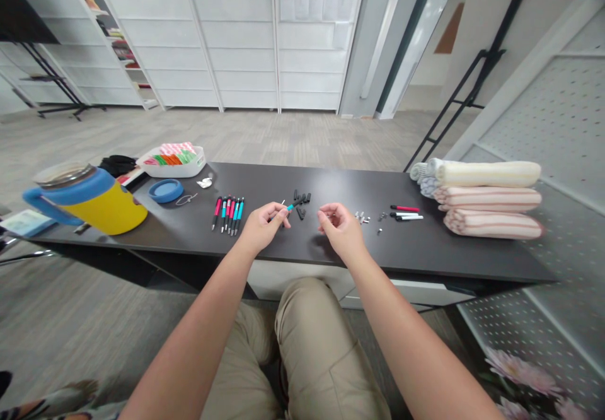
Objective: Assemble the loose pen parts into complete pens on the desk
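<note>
My left hand [263, 226] is closed around a teal pen [290, 207] with a black end, which points away to the right. My right hand [341, 227] hovers just right of it, fingers curled in a pinch; whatever they may hold is too small to make out. Past the pen lie several loose black pen parts [301, 214]. A row of red and teal pens [230, 209] lies to the left. Right of my right hand are small silver and clear parts [362, 218], then a red pen barrel [405, 208] and white pen barrels [410, 217].
A yellow and blue mug [101, 199] stands at the left of the dark table [189, 234], near a blue lid [165, 190], a crumpled tissue [205, 182] and a white basket [182, 169] of colourful packets. Rolled towels [491, 199] are stacked on the right.
</note>
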### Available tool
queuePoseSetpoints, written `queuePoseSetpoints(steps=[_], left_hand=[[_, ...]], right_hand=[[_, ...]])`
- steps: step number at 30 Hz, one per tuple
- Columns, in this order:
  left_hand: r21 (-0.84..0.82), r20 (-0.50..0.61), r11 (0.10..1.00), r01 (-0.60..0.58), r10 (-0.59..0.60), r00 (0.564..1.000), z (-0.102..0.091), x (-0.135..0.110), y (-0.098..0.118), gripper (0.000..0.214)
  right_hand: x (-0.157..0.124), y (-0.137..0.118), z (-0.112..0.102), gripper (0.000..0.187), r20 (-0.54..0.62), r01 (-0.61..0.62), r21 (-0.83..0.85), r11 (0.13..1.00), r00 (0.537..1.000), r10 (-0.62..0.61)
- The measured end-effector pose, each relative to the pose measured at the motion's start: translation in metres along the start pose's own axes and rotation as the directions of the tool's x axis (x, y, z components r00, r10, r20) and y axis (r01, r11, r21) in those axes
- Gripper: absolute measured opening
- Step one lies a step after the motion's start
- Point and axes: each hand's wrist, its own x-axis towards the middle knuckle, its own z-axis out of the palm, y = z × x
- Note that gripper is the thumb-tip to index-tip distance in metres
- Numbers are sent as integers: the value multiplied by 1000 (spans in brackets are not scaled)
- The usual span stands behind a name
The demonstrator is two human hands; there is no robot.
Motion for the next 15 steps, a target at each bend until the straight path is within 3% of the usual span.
queuePoseSetpoints(steps=[3, 7, 15], left_hand=[[-117, -4, 991, 60, -61, 998, 2, 0, -2, 38], [-183, -18, 981, 72, -77, 997, 3, 1, -2, 43], [-227, -93, 974, 4, -25, 995, 4, 5, -9, 38]], right_hand=[[-16, -4, -17, 31, -43, 27, -188, 982, 998, -36], [-38, -7, -50, 27, -107, 90, -458, 884, 982, -156], [-46, 12, -129, 41, -247, -94, -786, 611, 954, -171]])
